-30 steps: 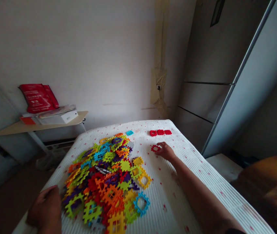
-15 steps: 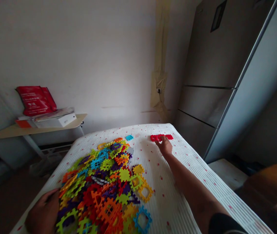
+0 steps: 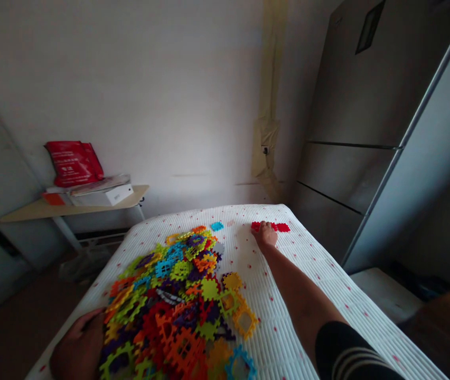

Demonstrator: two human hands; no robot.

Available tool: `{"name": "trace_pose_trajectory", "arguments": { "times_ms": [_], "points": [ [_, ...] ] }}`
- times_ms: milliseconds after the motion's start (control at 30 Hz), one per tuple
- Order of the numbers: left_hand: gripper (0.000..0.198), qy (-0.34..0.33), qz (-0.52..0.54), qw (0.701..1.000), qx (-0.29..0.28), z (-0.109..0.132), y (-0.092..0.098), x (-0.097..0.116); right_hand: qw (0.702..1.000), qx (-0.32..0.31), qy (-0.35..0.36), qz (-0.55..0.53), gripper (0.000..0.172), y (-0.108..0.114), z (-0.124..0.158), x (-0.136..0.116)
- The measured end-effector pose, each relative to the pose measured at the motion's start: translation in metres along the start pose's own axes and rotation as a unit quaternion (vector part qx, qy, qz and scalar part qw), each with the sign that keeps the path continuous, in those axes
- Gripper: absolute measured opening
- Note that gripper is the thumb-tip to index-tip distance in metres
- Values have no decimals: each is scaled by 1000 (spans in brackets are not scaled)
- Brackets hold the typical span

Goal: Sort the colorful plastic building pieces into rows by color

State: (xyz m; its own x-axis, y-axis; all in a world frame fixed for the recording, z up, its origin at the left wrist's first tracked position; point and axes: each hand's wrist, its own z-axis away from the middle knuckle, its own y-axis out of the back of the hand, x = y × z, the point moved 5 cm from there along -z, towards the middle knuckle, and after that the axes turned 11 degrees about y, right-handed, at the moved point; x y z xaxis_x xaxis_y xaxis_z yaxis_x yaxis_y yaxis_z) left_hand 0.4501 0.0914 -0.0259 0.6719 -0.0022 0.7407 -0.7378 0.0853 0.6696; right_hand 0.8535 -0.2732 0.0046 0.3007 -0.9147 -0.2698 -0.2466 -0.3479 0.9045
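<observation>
A flat row of red interlocking plastic pieces [image 3: 283,227] lies near the far right corner of the bed-like surface. My right hand [image 3: 265,236] reaches out to it, fingers bent and pressed together over its left part, covering some of the pieces. A large pile of interlocking plastic pieces [image 3: 181,270] in green, orange, yellow, purple, blue and red spreads over the left half. Against the pile's near left edge rests my left hand [image 3: 77,345], in shadow, thumb and forefinger apart; its other fingers are hidden. A single blue piece [image 3: 217,226] sits beyond the pile.
The white ribbed cover with red dots [image 3: 304,274] carries everything. Behind it stands a wall with a taped cable and socket [image 3: 265,150]. A tall grey fridge [image 3: 339,116] is at right. At left, a small table [image 3: 30,211] bears a red bag [image 3: 73,163] and a white box [image 3: 114,195].
The view has swung slightly left. My right hand has slid left along the red row and now covers more of its left part. My left hand stays beside the pile.
</observation>
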Motion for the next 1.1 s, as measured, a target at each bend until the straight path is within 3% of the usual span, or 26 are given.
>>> {"name": "trace_pose_trajectory", "arguments": {
  "times_ms": [100,500,667,767,867,1000,1100],
  "points": [
    [33,39,16,999,-24,2,-1,-1,1000,-8,1,3,43,0,1,-2],
    [34,14,32,999,-16,1,1,-1,1000,-2,11,3,41,-2,10,-2],
    [31,8,28,1000,-8,2,3,0,997,75,34,-13,37,2,20,-5],
    [30,9,27,1000,-7,2,2,-1,983,93,149,-48,26,8,28,-37],
    [30,4,31,1000,0,2,2,-1,961,43,254,-100,22,15,39,-92],
    [31,6,28,1000,0,5,4,1,946,-18,311,-89,31,23,56,-170],
    [32,14,28,1000,-1,7,6,0,953,-53,293,-50,39,19,67,-206]
  ]
}}
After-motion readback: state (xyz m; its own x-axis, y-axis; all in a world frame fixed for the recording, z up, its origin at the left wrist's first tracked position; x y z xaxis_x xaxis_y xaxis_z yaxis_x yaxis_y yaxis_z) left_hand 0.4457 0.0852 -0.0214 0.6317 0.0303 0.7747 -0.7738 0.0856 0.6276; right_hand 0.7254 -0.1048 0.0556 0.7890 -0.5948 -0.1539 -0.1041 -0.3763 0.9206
